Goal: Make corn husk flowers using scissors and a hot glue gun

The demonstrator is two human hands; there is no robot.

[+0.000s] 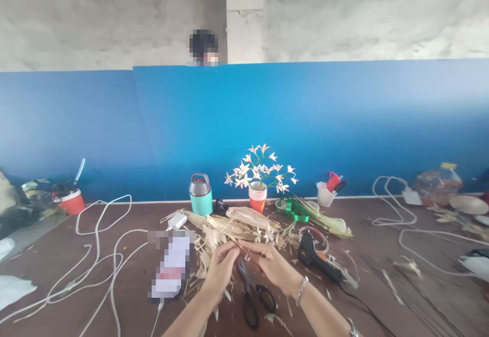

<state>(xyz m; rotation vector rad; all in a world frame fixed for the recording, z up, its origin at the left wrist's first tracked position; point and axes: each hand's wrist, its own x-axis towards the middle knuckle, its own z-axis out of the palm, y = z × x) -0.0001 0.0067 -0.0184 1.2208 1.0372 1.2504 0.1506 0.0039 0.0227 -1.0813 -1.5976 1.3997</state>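
Note:
My left hand (221, 268) and my right hand (269, 261) meet over the brown table (382, 301), fingertips pinched together on a thin strip of dried husk (240, 247). Both hands are closed on it. Under them lies a pair of black-handled scissors (252, 296). Just beyond spreads a pile of pale dried husks (237, 227). An orange paper cup (257, 197) behind the pile holds a bunch of small handmade husk flowers (262, 169).
A black glue gun (315, 260) lies right of my hands, a phone (171, 265) left. White cables (99, 255) loop at left and right. A teal flask (200, 194), green ribbon (292, 208), cups and a blue partition (267, 123) stand behind; a person sits beyond it.

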